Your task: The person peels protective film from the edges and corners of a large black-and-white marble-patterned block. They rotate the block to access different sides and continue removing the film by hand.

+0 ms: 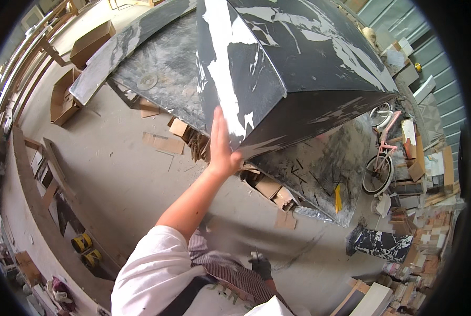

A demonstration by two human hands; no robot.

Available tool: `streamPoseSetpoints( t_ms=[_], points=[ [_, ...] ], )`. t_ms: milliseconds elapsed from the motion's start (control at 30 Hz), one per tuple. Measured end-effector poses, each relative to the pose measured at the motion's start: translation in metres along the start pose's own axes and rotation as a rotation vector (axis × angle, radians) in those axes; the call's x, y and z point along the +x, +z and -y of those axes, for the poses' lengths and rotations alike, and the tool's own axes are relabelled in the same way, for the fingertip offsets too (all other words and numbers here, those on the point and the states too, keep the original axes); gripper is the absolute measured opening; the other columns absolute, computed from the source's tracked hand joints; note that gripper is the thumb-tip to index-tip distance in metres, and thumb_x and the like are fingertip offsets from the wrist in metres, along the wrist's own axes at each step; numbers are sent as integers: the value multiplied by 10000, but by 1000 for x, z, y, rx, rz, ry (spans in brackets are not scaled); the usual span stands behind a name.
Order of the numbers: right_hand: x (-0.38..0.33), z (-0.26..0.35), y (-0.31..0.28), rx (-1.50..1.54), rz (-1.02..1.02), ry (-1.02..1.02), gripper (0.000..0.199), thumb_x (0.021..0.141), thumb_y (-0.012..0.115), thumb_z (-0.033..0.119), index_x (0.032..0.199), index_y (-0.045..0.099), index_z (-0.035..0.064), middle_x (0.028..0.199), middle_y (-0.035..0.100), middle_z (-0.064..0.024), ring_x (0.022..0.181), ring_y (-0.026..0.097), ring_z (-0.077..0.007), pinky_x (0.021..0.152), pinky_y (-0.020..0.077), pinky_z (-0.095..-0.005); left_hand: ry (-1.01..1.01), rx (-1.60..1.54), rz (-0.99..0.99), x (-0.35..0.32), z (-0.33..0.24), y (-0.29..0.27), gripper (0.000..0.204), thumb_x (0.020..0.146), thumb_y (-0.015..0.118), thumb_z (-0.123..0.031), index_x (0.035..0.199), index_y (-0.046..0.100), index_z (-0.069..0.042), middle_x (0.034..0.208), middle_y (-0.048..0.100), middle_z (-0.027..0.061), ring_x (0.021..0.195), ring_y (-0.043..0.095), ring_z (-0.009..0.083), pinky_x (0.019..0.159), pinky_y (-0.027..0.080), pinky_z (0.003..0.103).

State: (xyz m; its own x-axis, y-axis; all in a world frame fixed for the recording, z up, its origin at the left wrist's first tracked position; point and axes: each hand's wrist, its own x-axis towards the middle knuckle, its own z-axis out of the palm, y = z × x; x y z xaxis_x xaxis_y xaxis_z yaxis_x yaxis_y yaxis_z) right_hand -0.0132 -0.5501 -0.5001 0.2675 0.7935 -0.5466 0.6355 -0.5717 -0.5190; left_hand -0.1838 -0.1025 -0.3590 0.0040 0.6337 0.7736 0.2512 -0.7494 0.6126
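A dusty concrete floor (114, 174) spreads below, littered with cardboard scraps (164, 142) and open boxes (64, 100); shelves of offcuts crowd the right side, and a pink bicycle (380, 158) leans there.

Filling the upper middle is a big black slab (298, 58) with white veining, tilted so one corner points down toward the person. Beneath and behind it lies a grey worktop (172, 68), streaked and dusty.

The left hand (221, 147) is raised, arm stretched up from a white sleeve (151, 274). Its palm lies flat against the slab's left face, just beside the lower corner, fingers (218, 124) straight, close together and pointing up along the edge. They press on the stone rather than wrap it; the thumb seems to sit at the bottom edge, though that contact is hard to make out.

The slab stands above and ahead of the fingers, its long axis running up and away to the right, so most of its mass lies to the right of this hand.

The right hand is not visible, so the left is the only one shown at the slab. A smaller black-and-white piece (383, 245) rests on the floor well apart, lower right.
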Motion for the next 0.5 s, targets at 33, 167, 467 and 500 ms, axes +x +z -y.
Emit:
streamPoseSetpoints(
  t_ms=[33, 167, 467, 500],
  points=[
    [-10, -5, -3, -34, 37, 60, 373, 1039, 459, 399, 1145, 673, 113, 894, 757, -110, 855, 727, -295, 800, 550, -422, -35, 5, 3, -37, 26, 6, 1093, 956, 261, -761, 1531, 123, 158, 1614, 172, 327, 1499, 220, 444, 1214, 182, 493],
    [-43, -22, 0, 87, -23, 244, 362, 1035, 478, 398, 1116, 689, 115, 866, 763, -91, 856, 731, -290, 785, 555, -424, -143, 63, 28, -139, 80, 25, 926, 1017, 372, -593, 1549, 105, 117, 1608, 184, 327, 1483, 236, 474, 1212, 214, 493],
    [-13, -14, -23, 159, -64, 135, 365, 1037, 473, 360, 1133, 694, 87, 874, 755, -117, 844, 726, -282, 796, 547, -418, -733, 571, 1440, -242, 72, -35, 307, 925, 600, -263, 1152, 699, -84, 1107, 708, 166, 1092, 661, 352, 900, 538, 471],
    [-7, -16, -23, 225, -85, 112, 373, 1038, 469, 362, 1130, 695, 81, 876, 753, -122, 845, 725, -284, 802, 545, -417, -769, 630, 1168, -228, 62, -43, 300, 918, 611, -279, 1119, 710, -79, 1068, 712, 171, 1067, 665, 358, 875, 544, 471]
  ],
)
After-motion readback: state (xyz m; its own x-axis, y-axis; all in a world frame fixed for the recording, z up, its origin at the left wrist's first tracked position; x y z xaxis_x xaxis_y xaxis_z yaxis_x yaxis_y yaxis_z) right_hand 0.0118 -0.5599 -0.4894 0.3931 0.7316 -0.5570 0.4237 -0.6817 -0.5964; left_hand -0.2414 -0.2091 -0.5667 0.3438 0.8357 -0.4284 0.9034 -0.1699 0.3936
